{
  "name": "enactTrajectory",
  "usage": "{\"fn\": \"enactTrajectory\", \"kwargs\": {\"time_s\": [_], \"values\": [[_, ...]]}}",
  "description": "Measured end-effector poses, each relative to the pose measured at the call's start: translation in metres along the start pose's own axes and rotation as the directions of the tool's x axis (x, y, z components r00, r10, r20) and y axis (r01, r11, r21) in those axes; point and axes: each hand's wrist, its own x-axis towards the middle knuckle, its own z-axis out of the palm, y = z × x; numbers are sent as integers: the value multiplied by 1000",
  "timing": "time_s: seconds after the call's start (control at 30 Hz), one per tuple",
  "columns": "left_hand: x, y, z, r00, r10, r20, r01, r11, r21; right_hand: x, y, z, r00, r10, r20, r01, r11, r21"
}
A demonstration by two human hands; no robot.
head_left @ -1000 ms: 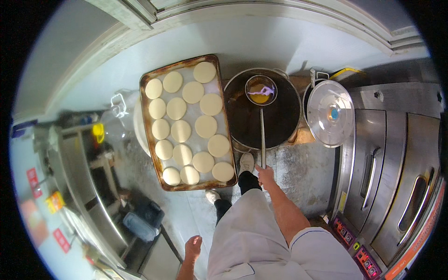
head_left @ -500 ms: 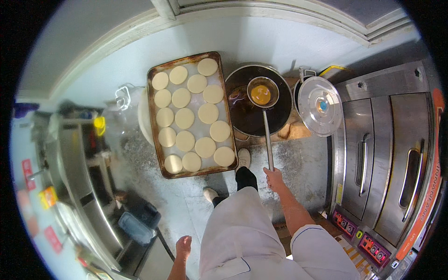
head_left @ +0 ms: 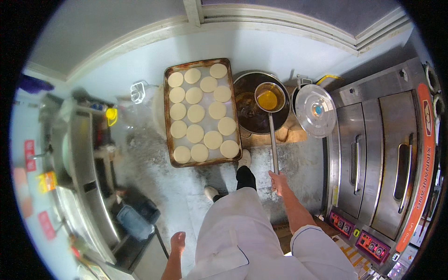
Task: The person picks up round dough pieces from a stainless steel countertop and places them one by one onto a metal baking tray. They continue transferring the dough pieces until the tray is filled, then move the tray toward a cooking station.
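My right hand (head_left: 279, 183) is closed round the end of the long metal handle of a ladle (head_left: 274, 144). The ladle's round bowl is over a wide dark pot (head_left: 247, 123) and has amber liquid (head_left: 268, 100) in it. Dark liquid shows inside the pot. Low on the left hangs my left hand (head_left: 178, 241), fingers curled in and nothing seen in them. Beside the pot, on its left, is a browned metal baking tray (head_left: 205, 162) lined with pale paper. Several flat, round, pale dough discs (head_left: 196, 113) lie spread over it in rough rows.
Right of the pot, a shiny round lid (head_left: 317, 111) leans on another vessel. A steel oven (head_left: 368, 154) with two long door handles fills the right side. A counter (head_left: 88, 186) and a blue-grey plastic bin (head_left: 135, 221) stand at left. A window frame runs along the top.
The whole view has turned slightly, so the tray looks straighter and further right. My right hand still grips the ladle, whose contents now look deeper amber. My left hand is slightly further left.
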Motion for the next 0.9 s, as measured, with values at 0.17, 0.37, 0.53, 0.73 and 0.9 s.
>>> {"fn": "enactTrajectory", "kwargs": {"time_s": [0.17, 0.37, 0.53, 0.73, 0.9], "values": [[-1, -18, -19, 992, 129, 2, -129, 987, 94, -33, -3, -11, 999, -40, -2, 40, 999, 16], [-7, -21, -27, 975, 211, -75, -204, 975, 82, -47, 7, -25, 997, -44, 57, 45, 999, -29], [-9, 1, -36, 994, -92, 60, 77, 974, 214, -33, 17, -27, 998, 7, 61, -2, 998, -70], [-24, 3, -20, 989, 107, -105, -105, 994, 17, -41, 25, -24, 1000, 20, -20, -22, 993, -114], [-34, 2, -20, 993, -114, -6, 114, 992, -55, -76, 18, -29, 996, -64, 62, 73, 984, -159]]}}
